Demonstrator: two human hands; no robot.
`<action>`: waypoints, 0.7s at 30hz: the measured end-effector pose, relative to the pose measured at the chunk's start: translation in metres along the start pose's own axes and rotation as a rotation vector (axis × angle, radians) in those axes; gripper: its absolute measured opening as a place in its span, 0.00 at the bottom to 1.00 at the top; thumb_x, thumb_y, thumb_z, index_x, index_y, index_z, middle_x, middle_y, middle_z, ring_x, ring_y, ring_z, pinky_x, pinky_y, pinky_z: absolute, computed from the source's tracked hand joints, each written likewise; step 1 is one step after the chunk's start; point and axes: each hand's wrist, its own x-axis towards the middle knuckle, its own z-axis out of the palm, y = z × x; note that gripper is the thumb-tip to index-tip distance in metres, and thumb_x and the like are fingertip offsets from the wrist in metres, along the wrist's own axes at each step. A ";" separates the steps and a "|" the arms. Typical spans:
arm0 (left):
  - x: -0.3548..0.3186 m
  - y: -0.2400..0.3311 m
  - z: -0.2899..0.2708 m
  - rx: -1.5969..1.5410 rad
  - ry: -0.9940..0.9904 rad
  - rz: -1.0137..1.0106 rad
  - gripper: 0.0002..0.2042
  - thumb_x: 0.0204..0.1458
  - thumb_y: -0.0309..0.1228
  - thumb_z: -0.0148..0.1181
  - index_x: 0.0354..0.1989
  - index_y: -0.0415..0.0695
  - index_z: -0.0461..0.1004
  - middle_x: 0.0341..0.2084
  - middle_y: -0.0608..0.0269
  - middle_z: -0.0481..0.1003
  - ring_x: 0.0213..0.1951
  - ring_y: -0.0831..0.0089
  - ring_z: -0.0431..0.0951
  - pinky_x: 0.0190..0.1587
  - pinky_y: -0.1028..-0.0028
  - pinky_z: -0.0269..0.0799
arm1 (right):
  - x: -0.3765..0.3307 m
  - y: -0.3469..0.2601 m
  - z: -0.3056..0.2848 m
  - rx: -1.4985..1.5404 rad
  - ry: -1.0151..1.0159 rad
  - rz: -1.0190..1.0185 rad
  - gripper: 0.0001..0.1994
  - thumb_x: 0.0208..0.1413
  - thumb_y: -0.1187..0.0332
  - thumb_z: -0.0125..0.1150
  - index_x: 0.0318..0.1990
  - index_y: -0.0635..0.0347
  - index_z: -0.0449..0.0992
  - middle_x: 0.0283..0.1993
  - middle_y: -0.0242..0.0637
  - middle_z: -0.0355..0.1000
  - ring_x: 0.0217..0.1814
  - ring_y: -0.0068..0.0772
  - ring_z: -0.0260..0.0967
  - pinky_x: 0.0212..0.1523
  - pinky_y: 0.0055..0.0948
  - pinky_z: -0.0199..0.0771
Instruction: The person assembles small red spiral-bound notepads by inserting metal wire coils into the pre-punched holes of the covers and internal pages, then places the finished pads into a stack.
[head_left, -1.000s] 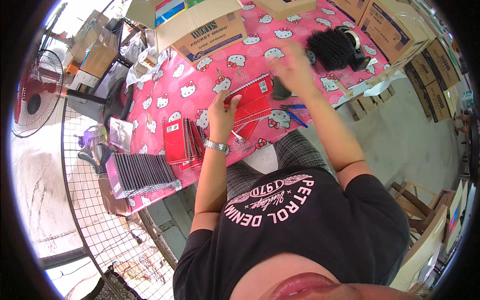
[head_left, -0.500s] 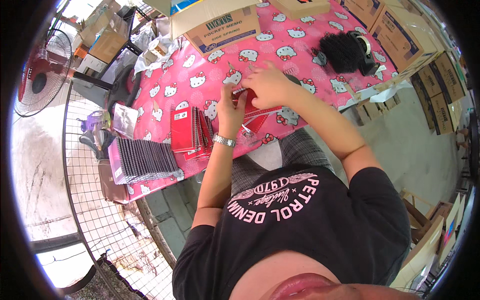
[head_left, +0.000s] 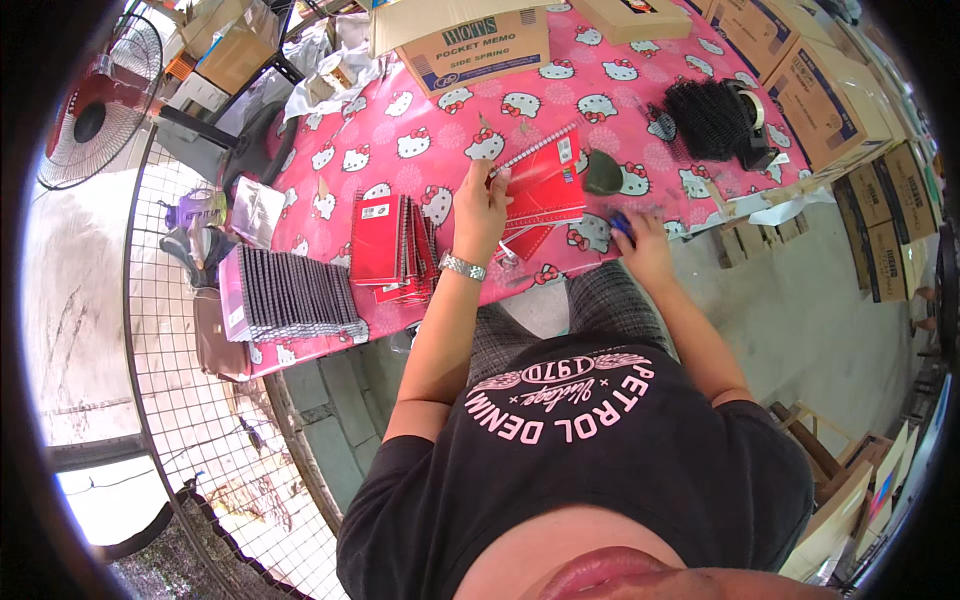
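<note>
My left hand (head_left: 484, 205) is closed on the spiral edge of a small red notebook (head_left: 545, 165), lifted at a slant with its coil uppermost. More red notebooks (head_left: 525, 243) lie beneath it. To the right, near the table's front edge, my right hand (head_left: 650, 248) has its fingers closed around a small blue object (head_left: 622, 224), partly hidden and blurred; it may be a tool handle. A dark green rounded thing (head_left: 602, 173) sits between the raised notebook and that hand. Left of my left wrist, a fanned stack of red spiral notebooks (head_left: 377, 240) rests on the table.
The pink patterned cloth (head_left: 400, 104) covers the table. A row of dark-spined notebooks (head_left: 300, 300) stands at the front left. Black spiral coils (head_left: 703, 118) lie beside a tape dispenser (head_left: 752, 125) at right. Cardboard boxes (head_left: 480, 52) stand at the back, a fan (head_left: 92, 120) far left.
My right hand has left the notebook's coil and moved right and nearer to me, onto the blue object. My left hand keeps the notebook, now more fully in view.
</note>
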 end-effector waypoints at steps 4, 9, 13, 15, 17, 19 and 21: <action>0.001 -0.001 -0.002 -0.024 0.006 -0.101 0.11 0.59 0.30 0.59 0.43 0.37 0.66 0.30 0.52 0.73 0.23 0.66 0.75 0.25 0.69 0.75 | 0.022 -0.079 -0.030 0.235 0.207 -0.218 0.27 0.50 0.61 0.67 0.58 0.57 0.70 0.53 0.45 0.67 0.56 0.49 0.62 0.57 0.47 0.61; 0.003 0.004 -0.003 0.123 0.086 0.123 0.09 0.57 0.26 0.59 0.43 0.37 0.68 0.29 0.51 0.75 0.25 0.63 0.78 0.27 0.71 0.73 | 0.044 -0.149 -0.044 0.318 0.070 -0.379 0.28 0.48 0.61 0.68 0.57 0.58 0.70 0.51 0.42 0.67 0.55 0.46 0.63 0.57 0.45 0.60; 0.001 0.009 -0.004 0.127 0.037 0.069 0.10 0.54 0.18 0.55 0.44 0.37 0.69 0.30 0.50 0.76 0.28 0.61 0.79 0.28 0.70 0.73 | 0.055 -0.162 -0.043 0.198 0.092 -0.394 0.27 0.46 0.61 0.68 0.55 0.59 0.71 0.50 0.40 0.67 0.54 0.44 0.63 0.57 0.44 0.60; -0.001 -0.004 -0.006 0.107 0.042 0.111 0.10 0.53 0.17 0.54 0.44 0.37 0.69 0.31 0.49 0.76 0.29 0.61 0.80 0.30 0.69 0.73 | 0.058 -0.166 -0.042 0.157 0.098 -0.416 0.25 0.47 0.62 0.67 0.54 0.59 0.73 0.48 0.40 0.67 0.54 0.45 0.63 0.55 0.43 0.61; -0.002 -0.006 -0.006 0.078 0.047 0.099 0.10 0.53 0.17 0.54 0.44 0.37 0.70 0.32 0.49 0.75 0.30 0.60 0.80 0.31 0.68 0.74 | 0.058 -0.165 -0.041 0.136 0.076 -0.409 0.23 0.48 0.62 0.67 0.53 0.60 0.73 0.47 0.39 0.68 0.52 0.42 0.65 0.53 0.41 0.64; -0.005 -0.004 -0.004 0.043 0.049 0.030 0.10 0.52 0.17 0.55 0.43 0.36 0.71 0.32 0.49 0.75 0.31 0.60 0.80 0.32 0.67 0.74 | 0.056 -0.162 -0.042 0.140 0.030 -0.372 0.21 0.51 0.62 0.66 0.52 0.61 0.74 0.44 0.38 0.70 0.49 0.37 0.68 0.50 0.36 0.67; -0.008 -0.003 -0.003 0.169 0.104 0.152 0.11 0.51 0.17 0.57 0.43 0.37 0.71 0.32 0.50 0.75 0.32 0.59 0.79 0.31 0.68 0.74 | 0.068 -0.147 -0.039 0.688 -0.542 0.045 0.20 0.55 0.61 0.64 0.53 0.63 0.74 0.42 0.37 0.73 0.46 0.30 0.70 0.46 0.30 0.69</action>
